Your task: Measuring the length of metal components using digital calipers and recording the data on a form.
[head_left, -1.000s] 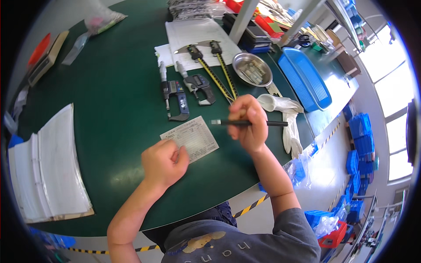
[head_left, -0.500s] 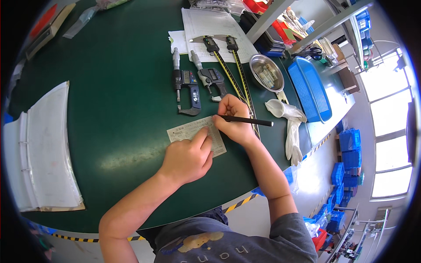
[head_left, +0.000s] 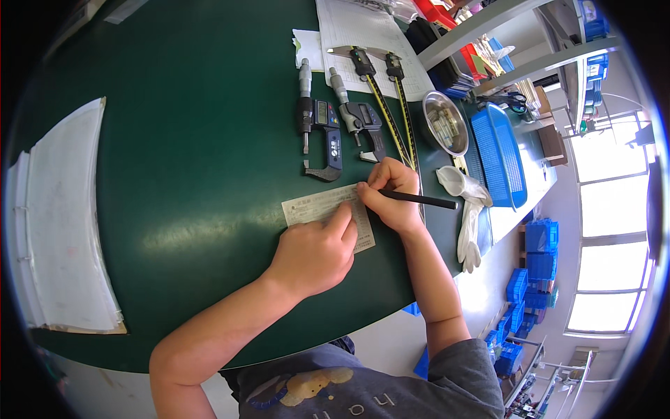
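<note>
My right hand (head_left: 394,196) grips a black pen (head_left: 427,200) between thumb and fingers, at the right edge of a small printed paper form (head_left: 304,207). The pen's tip is hidden by the fingers. My left hand (head_left: 317,255) lies on that form, its index finger stretched out across the print and the other fingers partly bent. Just beyond the form lie two digital micrometers, a blue-grey one (head_left: 333,150) and a smaller one (head_left: 363,115). To their right are two digital calipers, the nearer one (head_left: 363,64) and the farther one (head_left: 395,68), lying partly on printed sheets (head_left: 380,31).
A metal bowl (head_left: 463,143) with small pieces, a blue plastic basket (head_left: 499,157) and white gloves (head_left: 465,228) lie along the right side. An open binder (head_left: 66,230) with clear sleeves is at the left. Shelf posts (head_left: 481,31) rise at the far right of the green table (head_left: 188,153).
The view has shifted a little, so the table things appear farther right. Both hands stay at the form, the pen still in my right hand.
</note>
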`<state>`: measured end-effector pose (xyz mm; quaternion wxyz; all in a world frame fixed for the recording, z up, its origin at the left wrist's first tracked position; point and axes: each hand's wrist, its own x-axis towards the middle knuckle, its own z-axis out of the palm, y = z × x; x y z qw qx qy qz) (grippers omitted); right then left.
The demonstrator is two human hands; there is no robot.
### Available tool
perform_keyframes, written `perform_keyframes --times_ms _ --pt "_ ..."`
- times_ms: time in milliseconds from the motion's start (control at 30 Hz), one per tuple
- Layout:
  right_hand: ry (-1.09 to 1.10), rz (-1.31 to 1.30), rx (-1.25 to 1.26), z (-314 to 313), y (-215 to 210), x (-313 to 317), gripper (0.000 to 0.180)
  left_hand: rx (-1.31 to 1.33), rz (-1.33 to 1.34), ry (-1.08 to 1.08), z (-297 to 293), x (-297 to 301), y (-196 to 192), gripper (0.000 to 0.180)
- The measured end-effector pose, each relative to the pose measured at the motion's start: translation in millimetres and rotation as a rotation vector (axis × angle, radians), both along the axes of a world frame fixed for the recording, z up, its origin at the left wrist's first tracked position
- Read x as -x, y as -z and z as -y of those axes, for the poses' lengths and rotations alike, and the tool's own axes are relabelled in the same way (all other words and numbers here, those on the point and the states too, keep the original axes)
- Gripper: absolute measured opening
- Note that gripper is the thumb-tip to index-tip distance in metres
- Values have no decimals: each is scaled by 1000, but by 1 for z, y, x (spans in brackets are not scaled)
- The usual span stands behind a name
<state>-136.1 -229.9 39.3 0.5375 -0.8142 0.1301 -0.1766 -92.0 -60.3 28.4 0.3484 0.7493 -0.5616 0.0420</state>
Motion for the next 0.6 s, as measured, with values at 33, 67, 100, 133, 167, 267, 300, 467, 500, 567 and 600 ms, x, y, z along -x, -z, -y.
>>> perform_keyframes --times_ms 33,67,100,133,167,267,300,467,500,567,600 --pt "-3 2 20 0 0 0 25 -4 11 -4 0 0 0 23" --pt "-7 5 39 -1 1 0 25 -9 22 -9 0 0 0 23" --pt "-10 1 38 -1 2 0 25 -11 17 -12 -1 1 0 23" --pt "-9 6 37 0 2 0 25 -39 22 -15 -1 1 -1 23" --pt "-8 13 36 0 3 0 25 -69 27 -17 -1 1 -1 23" --pt "-11 -5 62 0 0 1 24 -53 29 -23 -1 2 0 24" --pt "-10 -7 62 0 0 2 24 -52 27 -22 -1 2 0 24" --pt "-35 -1 41 -1 4 0 24 -55 23 -28 -1 0 3 24" --pt "-36 -2 39 -1 5 -2 24 -57 22 -29 -2 -2 4 24" --pt "-38 0 59 0 5 -2 25 -37 18 -10 -2 -3 1 24" --pt "-35 4 60 2 4 -2 25 -35 22 -7 -1 -4 -1 24"
